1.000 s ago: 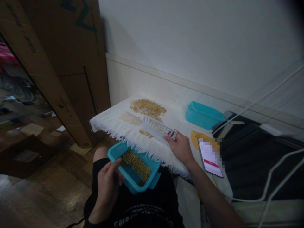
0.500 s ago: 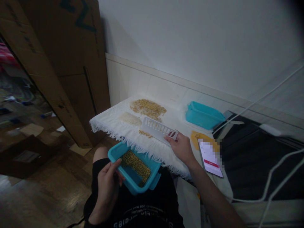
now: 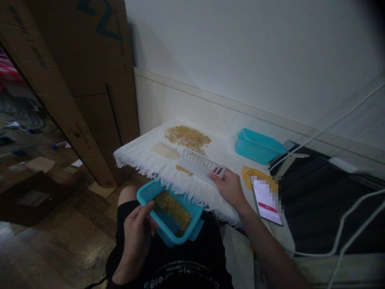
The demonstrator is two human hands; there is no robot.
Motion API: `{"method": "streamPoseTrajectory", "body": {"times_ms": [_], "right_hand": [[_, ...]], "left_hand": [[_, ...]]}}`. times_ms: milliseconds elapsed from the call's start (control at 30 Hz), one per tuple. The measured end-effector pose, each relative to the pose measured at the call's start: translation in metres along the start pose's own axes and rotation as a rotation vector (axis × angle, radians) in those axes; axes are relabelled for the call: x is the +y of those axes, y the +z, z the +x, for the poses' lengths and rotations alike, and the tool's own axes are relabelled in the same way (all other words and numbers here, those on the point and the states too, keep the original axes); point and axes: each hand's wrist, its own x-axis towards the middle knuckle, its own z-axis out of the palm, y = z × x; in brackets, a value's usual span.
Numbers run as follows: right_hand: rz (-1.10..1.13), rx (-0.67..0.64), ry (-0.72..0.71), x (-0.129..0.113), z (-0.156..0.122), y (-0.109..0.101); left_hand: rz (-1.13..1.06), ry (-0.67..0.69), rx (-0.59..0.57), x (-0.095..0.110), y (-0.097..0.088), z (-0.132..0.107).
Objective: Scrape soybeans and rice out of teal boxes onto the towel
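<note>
My left hand (image 3: 139, 224) grips the near-left rim of a blue plastic basket (image 3: 161, 230), which rests at my lap just under the table edge. Soybeans (image 3: 173, 209) cover part of its bottom. In my right hand (image 3: 230, 186) is a white slotted plastic strip (image 3: 200, 165), held by its right end and lying low over the cloth. Beyond the strip lies a wide heap of soybeans (image 3: 188, 137). To its left is a pale pile of small grains (image 3: 165, 150), perhaps rice. A few more soybeans (image 3: 183, 170) sit near the cloth's fringe.
A white fringed cloth (image 3: 135, 148) covers the table. Further right stand a second blue basket (image 3: 258, 146), a yellow item (image 3: 248, 174) and a phone (image 3: 266, 200) with its screen lit. White cables (image 3: 343, 224) cross the black surface at right. A tall cardboard box (image 3: 90, 80) rises at left.
</note>
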Motion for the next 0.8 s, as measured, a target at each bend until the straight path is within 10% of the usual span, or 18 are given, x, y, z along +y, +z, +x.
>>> {"method": "streamPoseTrajectory", "body": {"times_ms": [800], "right_hand": [[0.017, -0.019, 0.005, -0.005, -0.003, 0.0]], "left_hand": [[-0.015, -0.003, -0.013, -0.002, -0.001, 0.001]]}}
